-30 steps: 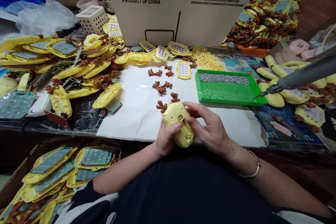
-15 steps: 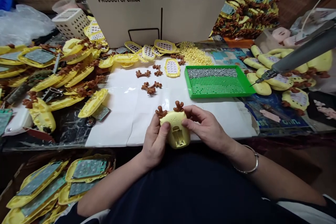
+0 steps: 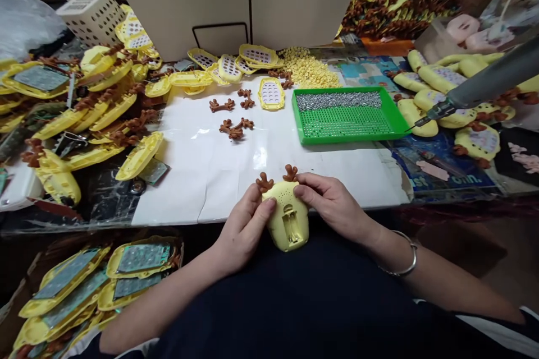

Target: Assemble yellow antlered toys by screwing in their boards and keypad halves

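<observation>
Between both hands is a yellow plastic toy casing [image 3: 278, 224] with brown antlers, its back with speaker holes and an uncovered battery compartment facing me. My left hand [image 3: 246, 221] grips its left edge, thumb on the back. My right hand [image 3: 330, 202] pinches its upper right edge just below the antler. Past them on the white work surface [image 3: 189, 162] lie several loose brown antler pieces [image 3: 236, 129] and a yellow front shell with a white keypad [image 3: 272, 93]. A green tray [image 3: 347, 137] of small silvery screws stands beyond my right hand.
A grey electric screwdriver [image 3: 458, 98] reaches in from the right, its tip by the tray. Yellow shells with circuit boards [image 3: 42, 76] pile up at left and in a box [image 3: 76, 286] below. Small yellow buttons [image 3: 309, 70] are heaped before a carton [image 3: 236, 0].
The view has tipped downward, so the table things sit higher in the picture. The casing has tilted to show more of its back; both hands keep hold of it.
</observation>
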`<act>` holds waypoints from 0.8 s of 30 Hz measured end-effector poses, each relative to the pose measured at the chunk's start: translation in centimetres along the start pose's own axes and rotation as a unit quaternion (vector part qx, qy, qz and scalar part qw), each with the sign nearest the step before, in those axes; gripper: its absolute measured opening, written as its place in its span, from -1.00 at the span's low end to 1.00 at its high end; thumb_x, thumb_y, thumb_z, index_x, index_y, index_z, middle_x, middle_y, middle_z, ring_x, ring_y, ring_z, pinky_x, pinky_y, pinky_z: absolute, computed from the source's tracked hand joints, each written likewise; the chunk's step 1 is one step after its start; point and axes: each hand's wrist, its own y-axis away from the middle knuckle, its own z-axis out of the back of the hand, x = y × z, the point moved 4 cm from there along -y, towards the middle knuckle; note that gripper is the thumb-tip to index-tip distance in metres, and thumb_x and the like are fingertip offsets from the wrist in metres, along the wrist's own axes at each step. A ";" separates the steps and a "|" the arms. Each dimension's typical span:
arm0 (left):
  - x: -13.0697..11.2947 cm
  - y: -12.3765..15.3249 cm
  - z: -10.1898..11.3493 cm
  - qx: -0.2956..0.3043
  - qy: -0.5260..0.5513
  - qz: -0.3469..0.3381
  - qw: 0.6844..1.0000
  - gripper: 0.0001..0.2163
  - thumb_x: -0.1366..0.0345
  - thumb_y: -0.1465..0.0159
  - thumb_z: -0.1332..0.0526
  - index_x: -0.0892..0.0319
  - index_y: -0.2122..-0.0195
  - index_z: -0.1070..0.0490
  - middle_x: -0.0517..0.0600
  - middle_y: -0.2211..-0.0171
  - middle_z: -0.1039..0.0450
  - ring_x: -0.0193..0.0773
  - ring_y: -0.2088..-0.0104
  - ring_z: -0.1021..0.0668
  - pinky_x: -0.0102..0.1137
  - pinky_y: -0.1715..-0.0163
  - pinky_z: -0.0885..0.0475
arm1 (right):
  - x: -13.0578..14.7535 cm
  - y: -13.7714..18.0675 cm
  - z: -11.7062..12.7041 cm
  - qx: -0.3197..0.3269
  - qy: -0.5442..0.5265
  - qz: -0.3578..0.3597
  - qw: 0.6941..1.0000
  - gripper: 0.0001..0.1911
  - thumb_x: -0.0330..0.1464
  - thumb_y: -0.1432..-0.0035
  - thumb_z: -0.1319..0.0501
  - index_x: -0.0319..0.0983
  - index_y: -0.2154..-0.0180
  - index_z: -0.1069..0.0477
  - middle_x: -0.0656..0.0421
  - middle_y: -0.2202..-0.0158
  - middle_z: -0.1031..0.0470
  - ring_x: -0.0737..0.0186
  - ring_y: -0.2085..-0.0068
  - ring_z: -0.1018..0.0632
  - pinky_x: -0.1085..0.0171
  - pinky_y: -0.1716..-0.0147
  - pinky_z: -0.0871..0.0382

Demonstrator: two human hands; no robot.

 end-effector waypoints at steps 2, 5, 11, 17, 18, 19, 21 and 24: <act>0.0 0.1 -0.1 -0.004 -0.015 -0.010 1.000 -0.77 0.12 -0.29 -0.19 0.14 0.15 -0.41 0.00 0.26 -0.49 -0.26 0.34 -0.46 -0.42 0.32 -0.37 | -0.1 0.2 -0.1 -0.005 0.010 0.003 1.000 -0.61 -0.04 -0.09 -0.24 -0.26 0.40 -0.39 0.20 0.43 -0.38 0.34 0.38 -0.38 0.35 0.39 -0.31; 0.0 0.3 -0.2 -0.012 -0.053 -0.034 0.998 -0.81 0.13 -0.29 -0.18 0.13 0.21 -0.41 -0.03 0.35 -0.43 -0.29 0.40 -0.41 -0.43 0.35 -0.34 | -0.2 0.5 -0.2 -0.019 -0.003 -0.002 1.000 -0.60 -0.02 -0.04 -0.28 -0.26 0.38 -0.41 0.21 0.46 -0.37 0.34 0.40 -0.37 0.34 0.40 -0.31; -0.3 -0.1 -0.4 -0.034 -0.049 -0.042 0.997 -0.82 0.15 -0.26 -0.22 0.15 0.25 -0.44 -0.04 0.38 -0.42 -0.27 0.37 -0.43 -0.44 0.31 -0.37 | -0.7 0.4 -0.1 -0.039 -0.075 -0.008 0.996 -0.52 0.04 0.05 -0.31 -0.25 0.34 -0.45 0.21 0.44 -0.42 0.31 0.40 -0.42 0.32 0.38 -0.37; 0.1 -2.0 -1.3 -0.010 0.066 -0.021 0.998 -0.74 0.16 -0.21 -0.29 0.14 0.11 -0.43 0.00 0.16 -0.51 -0.21 0.13 -0.52 -0.37 0.08 -0.42 | 0.3 -0.9 1.2 -0.091 0.014 0.059 0.994 -0.45 0.10 0.03 -0.27 -0.26 0.29 -0.48 0.16 0.40 -0.48 0.27 0.37 -0.46 0.27 0.33 -0.41; 0.2 -2.4 -1.3 -0.017 0.080 -0.030 0.996 -0.74 0.16 -0.21 -0.29 0.13 0.12 -0.42 0.00 0.15 -0.52 -0.20 0.11 -0.53 -0.36 0.07 -0.42 | 0.5 -1.2 1.3 -0.094 0.041 0.070 0.992 -0.45 0.10 0.00 -0.24 -0.27 0.29 -0.49 0.15 0.41 -0.48 0.27 0.37 -0.46 0.26 0.33 -0.41; 0.2 -2.8 -1.4 -0.027 0.096 -0.037 0.994 -0.75 0.17 -0.21 -0.29 0.13 0.12 -0.42 -0.01 0.15 -0.53 -0.19 0.10 -0.54 -0.34 0.05 -0.41 | 0.7 -1.5 1.4 -0.101 0.071 0.084 0.989 -0.46 0.10 -0.04 -0.21 -0.27 0.28 -0.49 0.14 0.39 -0.49 0.26 0.36 -0.47 0.26 0.34 -0.42; 0.0 -3.6 -1.5 -0.051 0.135 -0.046 0.988 -0.75 0.19 -0.18 -0.31 0.14 0.15 -0.41 0.00 0.16 -0.54 -0.16 0.07 -0.55 -0.30 0.02 -0.42 | 1.1 -1.8 1.6 -0.126 0.135 0.117 0.976 -0.46 0.06 -0.13 -0.15 -0.27 0.15 -0.47 0.09 0.29 -0.51 0.24 0.33 -0.49 0.26 0.34 -0.45; -0.9 -4.9 -1.3 -0.119 0.192 -0.058 0.972 -0.75 0.26 -0.13 -0.34 0.17 0.20 -0.38 0.00 0.23 -0.56 -0.13 0.08 -0.57 -0.26 0.02 -0.43 | 1.5 -1.6 1.4 -0.171 0.245 0.188 0.936 -0.43 0.00 -0.18 -0.14 -0.24 -0.07 -0.35 -0.01 0.04 -0.46 0.17 0.21 -0.52 0.20 0.24 -0.51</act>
